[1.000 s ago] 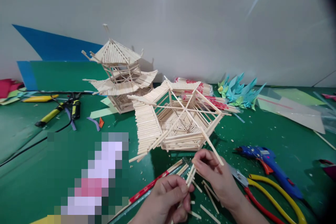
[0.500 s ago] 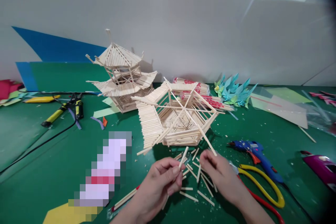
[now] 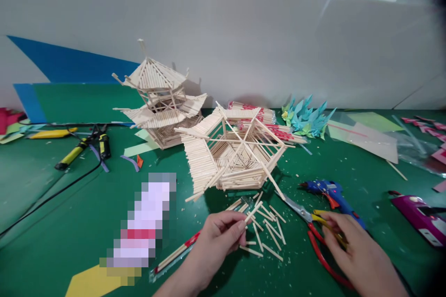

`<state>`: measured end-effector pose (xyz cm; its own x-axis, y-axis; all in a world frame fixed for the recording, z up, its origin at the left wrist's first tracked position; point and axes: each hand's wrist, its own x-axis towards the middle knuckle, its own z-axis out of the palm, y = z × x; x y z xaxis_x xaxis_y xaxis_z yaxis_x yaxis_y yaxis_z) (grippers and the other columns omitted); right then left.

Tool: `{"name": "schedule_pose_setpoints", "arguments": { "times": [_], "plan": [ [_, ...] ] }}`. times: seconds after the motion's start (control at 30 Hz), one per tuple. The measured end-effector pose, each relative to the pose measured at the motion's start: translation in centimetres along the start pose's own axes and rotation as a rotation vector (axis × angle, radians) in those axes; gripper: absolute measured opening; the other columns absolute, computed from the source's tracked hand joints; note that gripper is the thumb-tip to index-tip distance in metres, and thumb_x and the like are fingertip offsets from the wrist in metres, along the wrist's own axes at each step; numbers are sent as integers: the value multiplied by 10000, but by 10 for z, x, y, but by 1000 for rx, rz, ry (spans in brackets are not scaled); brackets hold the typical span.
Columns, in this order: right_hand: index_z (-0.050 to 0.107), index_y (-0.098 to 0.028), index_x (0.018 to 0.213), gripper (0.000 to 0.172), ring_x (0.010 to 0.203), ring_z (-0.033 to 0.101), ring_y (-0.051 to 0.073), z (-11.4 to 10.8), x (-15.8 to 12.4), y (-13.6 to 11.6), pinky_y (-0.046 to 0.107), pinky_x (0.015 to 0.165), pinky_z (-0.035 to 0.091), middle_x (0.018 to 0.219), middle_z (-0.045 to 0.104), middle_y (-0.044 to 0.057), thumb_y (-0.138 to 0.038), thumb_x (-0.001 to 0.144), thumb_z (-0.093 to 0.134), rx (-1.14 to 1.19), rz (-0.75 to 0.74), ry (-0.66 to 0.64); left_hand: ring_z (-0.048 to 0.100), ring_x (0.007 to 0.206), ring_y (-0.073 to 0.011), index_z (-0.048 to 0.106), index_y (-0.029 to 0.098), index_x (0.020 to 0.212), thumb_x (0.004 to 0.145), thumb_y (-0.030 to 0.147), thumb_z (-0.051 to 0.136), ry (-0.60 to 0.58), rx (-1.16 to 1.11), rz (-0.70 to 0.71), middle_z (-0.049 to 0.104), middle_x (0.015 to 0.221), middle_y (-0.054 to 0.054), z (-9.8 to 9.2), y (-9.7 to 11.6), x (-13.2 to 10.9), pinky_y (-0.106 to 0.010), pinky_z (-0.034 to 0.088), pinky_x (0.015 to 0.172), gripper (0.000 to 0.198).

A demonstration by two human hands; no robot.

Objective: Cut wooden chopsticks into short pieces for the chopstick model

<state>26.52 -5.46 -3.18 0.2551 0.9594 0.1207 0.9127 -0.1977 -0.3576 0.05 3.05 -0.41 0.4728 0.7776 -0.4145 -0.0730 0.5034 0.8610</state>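
1. Little stick [image 3: 254,211] is poking from the pinching left hand [image 3: 225,234].
2. Clear packet [image 3: 193,239] is holding more sticks [image 3: 173,255].
3. Right hand [image 3: 355,248] is curling around scissors [image 3: 302,212] (yellow handle); loose sticks [image 3: 273,235] are lying between the hands.

Left hand [image 3: 223,236]: thumb [image 3: 234,233] pinched against fingers [image 3: 234,216], forearm [image 3: 188,269] angled from lower left. Right hand [image 3: 353,243]: fingers [image 3: 337,221] bent, back uppermost.

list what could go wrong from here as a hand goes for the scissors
The scissors' blades appear close to a long stick jutting from the model; lifting them carelessly could knock it.

The blue glue gun lies just beyond the right hand, which might brush it; whether it is hot cannot be told.

Loose short sticks near the left hand could get swept aside.
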Motion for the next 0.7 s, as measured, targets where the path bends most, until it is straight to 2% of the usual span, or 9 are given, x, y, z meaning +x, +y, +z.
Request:
{"name": "schedule_pose_setpoints", "arguments": {
  "times": [0.03, 0.1, 0.17, 0.27, 0.4, 0.53, 0.63, 0.7],
  "plan": [
    [518, -161, 1013, 324, 912, 556, 258, 0, -5, 14, 392, 788, 444, 995, 572, 122, -353, 790, 381, -78, -15, 37, 334, 458, -48, 644, 100, 755, 722, 347, 621, -2, 29, 15, 501, 499, 21, 0, 0, 0, -183, 190, 430, 250],
    [520, -140, 1035, 350, 912, 558, 267, 4, -13, 35, 413, 793, 450, 1018, 563, 139, -339, 794, 361, -175, -11, 8, 327, 452, -52, 639, 96, 758, 727, 365, 608, -6, 58, 40, 508, 503, 16, 1, -2, 1, -190, 188, 422, 273],
    [527, -134, 1029, 352, 890, 573, 257, 9, -17, 46, 397, 774, 471, 1014, 575, 141, -337, 806, 346, -210, -10, -27, 313, 438, -52, 631, 94, 750, 729, 379, 599, -6, 70, 49, 516, 505, 12, 2, -3, 1, -194, 187, 415, 288],
    [556, -145, 974, 345, 850, 599, 248, 13, -14, 50, 375, 735, 495, 971, 611, 134, -363, 816, 341, -227, -28, -40, 304, 429, -53, 627, 90, 715, 734, 388, 590, 3, 96, 55, 512, 502, 12, 4, -2, 1, -198, 184, 409, 300],
    [579, -165, 898, 335, 817, 619, 270, 8, -11, 46, 385, 671, 511, 936, 630, 136, -394, 808, 350, -236, -57, -38, 321, 435, -59, 632, 101, 711, 728, 389, 597, 18, 100, 61, 508, 504, 14, 5, -1, -2, -197, 206, 414, 291],
    [519, -166, 988, 310, 909, 599, 277, -3, -21, 41, 384, 743, 495, 1039, 587, 153, -377, 818, 368, -31, -9, -89, 339, 426, -58, 634, 107, 707, 730, 368, 605, 49, 29, 38, 516, 511, 10, 5, -2, -3, -200, 210, 411, 263],
    [511, -208, 1040, 299, 1022, 555, 251, -8, -32, 35, 327, 837, 461, 1102, 587, 118, -370, 823, 384, 233, 68, -220, 314, 403, -46, 632, 105, 717, 721, 347, 622, 66, -78, 0, 499, 490, 20, 5, -2, -2, -202, 163, 403, 242],
    [528, -231, 1068, 323, 1063, 537, 248, -9, -35, 28, 302, 845, 458, 1153, 582, 92, -369, 811, 391, 391, 134, -333, 295, 402, -42, 629, 103, 735, 717, 327, 630, 71, -144, -9, 485, 471, 29, 6, -2, -1, -204, 131, 409, 225]
  ]
}}
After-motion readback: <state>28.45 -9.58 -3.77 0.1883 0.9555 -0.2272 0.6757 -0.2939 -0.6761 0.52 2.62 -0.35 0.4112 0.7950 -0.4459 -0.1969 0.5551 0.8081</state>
